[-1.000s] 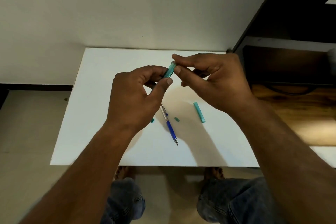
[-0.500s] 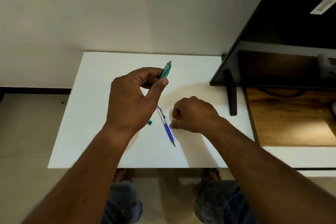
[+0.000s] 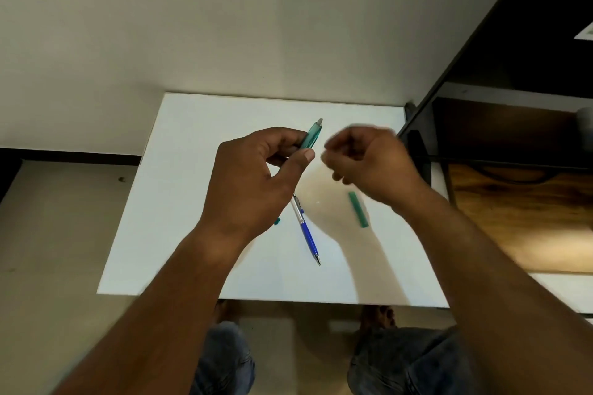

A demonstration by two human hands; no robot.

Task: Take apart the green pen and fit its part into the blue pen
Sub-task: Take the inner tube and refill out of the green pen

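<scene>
Green pen [image 3: 312,135] tilted in closed left grip [image 3: 253,176] (right grip [image 3: 369,163] curled, contents unclear)

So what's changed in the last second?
The right hand dropped to the table beside the blue pen, then rose back toward the green pen; the small green bit there is gone, perhaps picked up. The left hand still holds the green pen; blue pen unmoved.

The light is soft and even. The white desk [image 3: 192,176] is brightest, with pale shadows under the hands. The right hand [image 3: 369,163] is blurred by motion; the left hand [image 3: 250,183] and its green pen [image 3: 312,136] are sharp. Lines bend near the edges.
</scene>
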